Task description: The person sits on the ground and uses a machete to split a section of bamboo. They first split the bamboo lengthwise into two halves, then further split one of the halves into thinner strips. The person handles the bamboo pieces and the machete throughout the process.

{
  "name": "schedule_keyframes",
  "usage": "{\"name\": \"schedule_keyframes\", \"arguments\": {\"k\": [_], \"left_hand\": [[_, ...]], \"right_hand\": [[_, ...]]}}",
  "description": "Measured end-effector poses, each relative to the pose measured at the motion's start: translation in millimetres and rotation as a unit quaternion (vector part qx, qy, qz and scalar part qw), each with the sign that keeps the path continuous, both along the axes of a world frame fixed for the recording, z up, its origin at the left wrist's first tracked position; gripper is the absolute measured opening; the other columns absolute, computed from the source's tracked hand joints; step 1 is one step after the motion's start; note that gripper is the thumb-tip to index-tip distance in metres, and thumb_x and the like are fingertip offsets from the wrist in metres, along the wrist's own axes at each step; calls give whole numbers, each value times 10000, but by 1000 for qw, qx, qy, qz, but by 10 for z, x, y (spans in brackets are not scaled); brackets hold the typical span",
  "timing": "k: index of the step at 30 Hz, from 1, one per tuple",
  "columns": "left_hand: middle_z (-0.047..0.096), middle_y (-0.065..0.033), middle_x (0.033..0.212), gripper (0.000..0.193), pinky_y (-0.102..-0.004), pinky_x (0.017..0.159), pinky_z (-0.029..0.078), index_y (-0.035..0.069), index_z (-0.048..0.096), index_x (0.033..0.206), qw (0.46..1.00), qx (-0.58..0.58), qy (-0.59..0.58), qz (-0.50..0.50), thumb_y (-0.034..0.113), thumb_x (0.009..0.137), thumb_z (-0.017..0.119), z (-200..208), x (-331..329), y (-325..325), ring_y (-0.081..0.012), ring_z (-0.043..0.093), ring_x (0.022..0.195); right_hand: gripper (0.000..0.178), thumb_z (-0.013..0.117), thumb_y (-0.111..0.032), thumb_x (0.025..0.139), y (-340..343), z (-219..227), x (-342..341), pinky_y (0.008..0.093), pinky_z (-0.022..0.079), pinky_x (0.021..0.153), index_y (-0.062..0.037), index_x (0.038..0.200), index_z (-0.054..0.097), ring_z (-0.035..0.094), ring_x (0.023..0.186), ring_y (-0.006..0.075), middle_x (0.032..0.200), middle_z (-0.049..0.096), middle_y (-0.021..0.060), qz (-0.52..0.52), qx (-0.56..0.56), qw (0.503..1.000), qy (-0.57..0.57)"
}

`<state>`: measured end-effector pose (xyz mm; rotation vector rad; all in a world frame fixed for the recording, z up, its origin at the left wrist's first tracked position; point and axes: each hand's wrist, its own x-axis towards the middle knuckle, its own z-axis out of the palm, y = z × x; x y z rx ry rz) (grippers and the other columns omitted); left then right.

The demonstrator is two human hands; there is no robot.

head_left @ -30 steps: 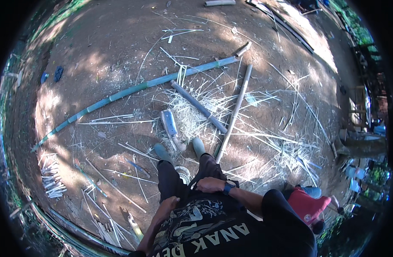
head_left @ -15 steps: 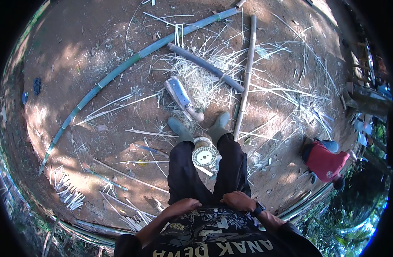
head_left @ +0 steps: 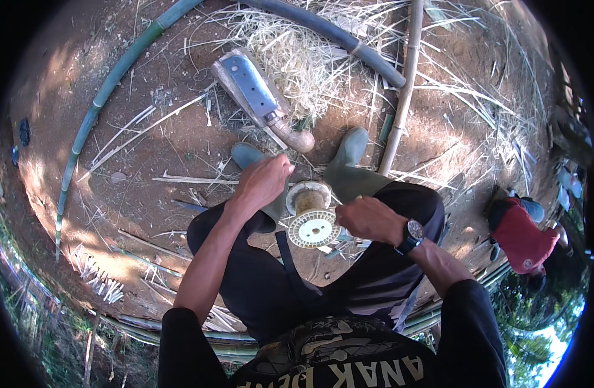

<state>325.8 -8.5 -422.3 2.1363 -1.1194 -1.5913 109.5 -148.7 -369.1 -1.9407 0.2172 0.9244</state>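
My left hand (head_left: 264, 181) is closed in a loose fist above my left boot (head_left: 247, 154), with nothing showing in it. To the right, my right hand (head_left: 370, 218) has its fingers curled beside a pale plastic spool (head_left: 314, 229) and looks to hold nothing; a watch is on that wrist. The spool stands between my bent legs, its round perforated flange facing up. Ahead of my boots lies a broad-bladed cleaver (head_left: 250, 86) with a curved wooden handle (head_left: 290, 134), its blade lying along a piece of wood.
Pale shavings (head_left: 307, 71) are heaped beyond the cleaver. A dark bamboo pole (head_left: 326, 29) meets a brown pole (head_left: 407, 77) there. A long green bamboo (head_left: 109, 84) curves along the left. Cut sticks (head_left: 93, 275) lie lower left. Another person in red (head_left: 522, 236) crouches at right.
I have lowered into a squat with my knees spread. Both hands have left my upper thighs and reached forward, toward the spool. The cleaver and shavings appear larger and higher in view.
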Motion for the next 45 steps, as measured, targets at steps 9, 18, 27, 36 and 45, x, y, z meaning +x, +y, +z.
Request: {"name": "schedule_keyframes", "arguments": {"k": [9,18,27,36,45], "left_hand": [[652,-174,872,223,-424,743,477,0,622,1042,991,-106,-41,68,198,970,547,-234,267,-344,-343,635,792],[655,-219,983,220,-465,807,465,-9,614,1052,974,-160,-162,-11,180,979,528,37,108,-117,-402,623,941],[654,-105,819,289,-358,713,507,-18,636,1088,975,-140,-175,2,236,1003,527,-113,92,-49,-185,630,736],[631,-47,821,291,-298,702,533,-8,631,1116,911,-356,-59,200,225,1047,471,515,-63,425,-137,615,738],[624,-47,812,244,-275,669,544,-12,623,1157,850,-387,-122,337,158,1027,506,266,-11,361,-107,604,703]], "right_hand": [[181,565,-185,937,-533,-1469,221,486,501,742,-8,933,599,648,794,388,818,654,185,-55,-212,968,-123],[192,548,-122,877,-484,-1198,285,487,538,768,24,870,672,693,816,384,818,685,234,-17,-259,947,-192],[274,560,-178,853,-626,-1552,386,457,556,786,60,882,694,694,848,388,927,702,246,-2,-302,938,-168],[289,566,-196,852,-589,-1777,350,465,553,835,36,952,705,680,962,408,1016,697,247,-27,-344,931,-117],[349,576,-239,863,649,-2659,376,501,526,867,71,1019,610,653,961,445,1015,641,334,-161,-306,919,-188]]}}
